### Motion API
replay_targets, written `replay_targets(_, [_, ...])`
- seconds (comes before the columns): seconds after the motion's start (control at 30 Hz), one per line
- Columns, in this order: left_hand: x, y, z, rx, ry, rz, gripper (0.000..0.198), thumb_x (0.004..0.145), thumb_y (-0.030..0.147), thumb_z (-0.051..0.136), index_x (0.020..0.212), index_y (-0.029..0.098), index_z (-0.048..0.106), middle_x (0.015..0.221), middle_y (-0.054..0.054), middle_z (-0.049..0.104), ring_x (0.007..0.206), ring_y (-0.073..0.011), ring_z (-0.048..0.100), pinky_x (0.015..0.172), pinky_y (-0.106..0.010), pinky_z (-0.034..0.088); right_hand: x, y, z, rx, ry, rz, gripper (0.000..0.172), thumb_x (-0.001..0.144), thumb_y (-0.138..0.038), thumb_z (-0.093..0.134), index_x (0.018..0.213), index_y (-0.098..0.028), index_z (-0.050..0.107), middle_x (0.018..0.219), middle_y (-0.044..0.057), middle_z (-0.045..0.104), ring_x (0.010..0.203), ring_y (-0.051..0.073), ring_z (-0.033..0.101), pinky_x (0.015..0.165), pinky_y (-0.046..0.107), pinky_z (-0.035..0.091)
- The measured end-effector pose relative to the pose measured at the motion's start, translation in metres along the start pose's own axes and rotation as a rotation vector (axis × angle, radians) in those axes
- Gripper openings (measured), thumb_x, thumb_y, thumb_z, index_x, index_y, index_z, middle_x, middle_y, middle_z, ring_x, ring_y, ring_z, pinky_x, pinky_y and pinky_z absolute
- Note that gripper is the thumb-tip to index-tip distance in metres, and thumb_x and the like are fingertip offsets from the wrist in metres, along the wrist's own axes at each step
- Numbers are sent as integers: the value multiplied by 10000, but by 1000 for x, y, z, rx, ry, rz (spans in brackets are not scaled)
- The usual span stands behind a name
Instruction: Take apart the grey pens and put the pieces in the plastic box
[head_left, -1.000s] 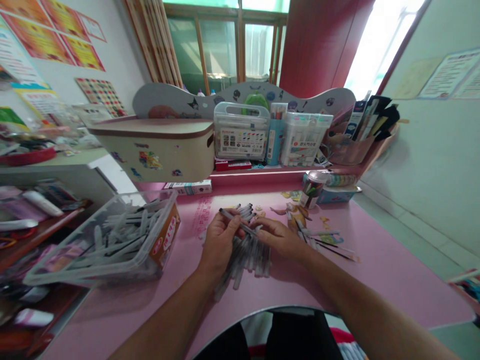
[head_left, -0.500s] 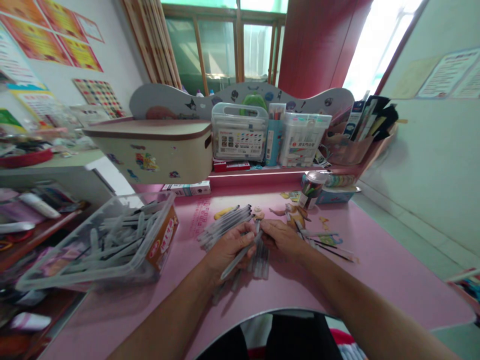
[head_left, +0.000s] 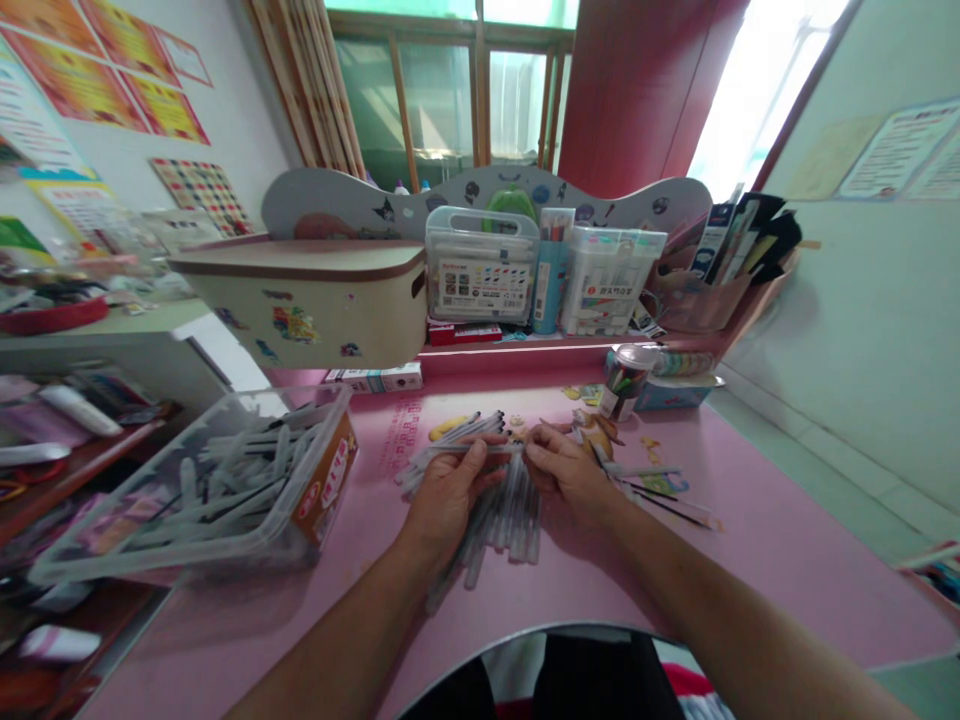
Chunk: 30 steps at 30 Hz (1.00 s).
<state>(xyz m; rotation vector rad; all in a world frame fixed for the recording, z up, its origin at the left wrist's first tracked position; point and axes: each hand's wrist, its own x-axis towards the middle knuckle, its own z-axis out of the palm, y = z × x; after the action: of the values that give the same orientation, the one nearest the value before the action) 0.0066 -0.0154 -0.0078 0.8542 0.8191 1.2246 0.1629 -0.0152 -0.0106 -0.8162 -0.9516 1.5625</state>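
Note:
My left hand (head_left: 448, 495) is closed on a slim translucent pen-like tube (head_left: 491, 449), which lies nearly level across the fingers. My right hand (head_left: 566, 468) has its thumb and fingers pinched together at the tube's right end; the exact contact is hard to see. Below and between the hands, a bunch of similar translucent tubes (head_left: 517, 520) rests on the pink table (head_left: 600, 590). Behind my left hand lies another bundle of grey tubes with dark tips (head_left: 486, 425). Several thin dark sticks (head_left: 667, 503) lie right of my right hand.
On the left, a clear plastic bin (head_left: 330, 415) holds many loose translucent tubes. A cream lidded box (head_left: 322, 310), marker cases (head_left: 484, 275) and a blue pencil tube (head_left: 548, 290) stand on the back shelf. A lidded jar (head_left: 626, 380) sits at the back right.
The tube in my left hand has swung from slanting down toward me to lying nearly level. My left fingers have shifted around it; my right hand stays by its end.

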Motion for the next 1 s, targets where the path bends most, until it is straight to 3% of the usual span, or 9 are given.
replay_targets(0.1, [1,1,2,-71,-17,-22,287,769,382,745,911,134,717,964,-98,732,864,-163,693,774,-243,565,0,2,-2,2,10,18,222,774,-367,687,870,-211,563,544,-81,400,442,85,266,442,229,209])
replay_targets(0.23, [2,1,2,-79,-17,-31,278,766,365,751,901,125,714,953,-99,741,849,-162,703,766,-233,570,5,5,-9,-158,61,-17,324,845,-466,588,692,-181,559,577,-28,470,484,96,320,457,246,215])
replay_targets(0.3, [2,1,1,-75,-11,-28,274,768,363,749,898,124,715,954,-94,741,834,-155,704,765,-231,571,6,4,-11,-236,26,-21,378,839,-483,595,623,-182,524,559,-27,445,492,98,325,457,250,204])
replay_targets(0.4, [3,0,0,-71,-1,-26,273,766,366,750,894,127,718,946,-91,743,821,-150,702,768,-234,572,5,2,-9,-169,-25,2,283,779,-408,670,677,-197,512,533,-67,372,456,85,271,444,242,175])
replay_targets(0.5, [3,-1,-1,-74,-17,-28,263,777,363,741,899,131,719,947,-92,744,818,-148,701,763,-230,570,2,-2,-3,-64,-30,14,218,706,-274,713,838,-215,550,546,-88,391,431,77,255,436,230,194])
replay_targets(0.6, [2,-1,-2,-58,-36,-27,273,790,375,728,913,131,723,933,-93,742,825,-148,699,762,-225,564,0,-2,-1,-16,-1,-8,191,820,-392,620,817,-208,568,596,-46,460,463,93,316,454,245,258])
replay_targets(0.73, [2,0,0,-49,-14,-20,290,767,387,746,893,128,721,914,-92,741,817,-153,696,749,-229,560,3,1,-6,-195,1,3,325,804,-449,645,640,-191,534,567,-21,456,493,101,327,451,258,216])
replay_targets(0.93, [1,2,0,-57,-17,-18,282,774,382,738,894,127,716,896,-90,740,807,-149,696,744,-225,554,4,3,-9,-103,-5,6,197,770,-348,679,852,-221,552,575,-71,405,452,87,276,441,240,164])
replay_targets(1.0, [1,2,1,-54,-19,-20,283,774,382,738,894,127,714,889,-90,741,812,-152,698,747,-226,553,4,3,-8,-143,6,10,200,809,-396,634,798,-210,561,589,-47,433,474,96,310,445,247,184])
